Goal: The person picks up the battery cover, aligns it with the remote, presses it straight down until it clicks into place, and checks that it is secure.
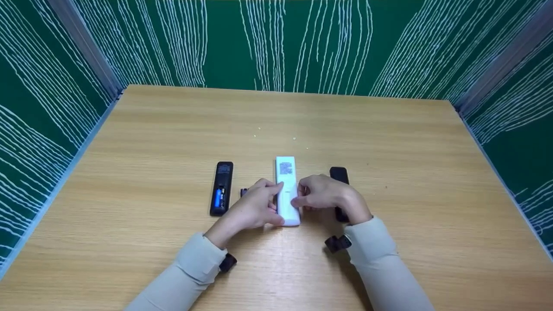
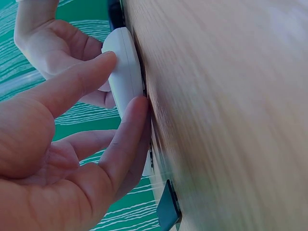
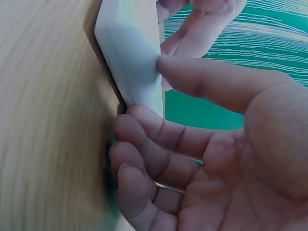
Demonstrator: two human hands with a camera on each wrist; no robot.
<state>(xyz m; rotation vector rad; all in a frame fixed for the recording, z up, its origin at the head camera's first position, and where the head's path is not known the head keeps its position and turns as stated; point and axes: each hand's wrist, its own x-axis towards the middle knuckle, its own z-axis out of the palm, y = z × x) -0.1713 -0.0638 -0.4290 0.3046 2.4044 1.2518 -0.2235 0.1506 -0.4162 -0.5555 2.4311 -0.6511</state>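
Observation:
A white remote control (image 1: 286, 190) lies back side up on the table, with a printed label near its far end. My left hand (image 1: 255, 205) holds it from the left, thumb near the close end and a finger along the upper face. From the right, my right hand (image 1: 324, 193) pinches its edge, the thumb (image 3: 192, 74) on the back face and the index fingertip low on the side. In the left wrist view the white remote's near end (image 2: 126, 72) shows between thumb and fingers. A small black piece (image 1: 244, 191) lies just beyond my left hand, partly hidden by it.
To the left lies a black remote (image 1: 221, 175), its battery bay uncovered with a blue battery (image 1: 218, 198) inside. Another black remote (image 1: 339, 173) is partly hidden under my right wrist. Tiny light specks (image 1: 294, 138) dot the wooden table (image 1: 173, 121). Green patterned walls surround it.

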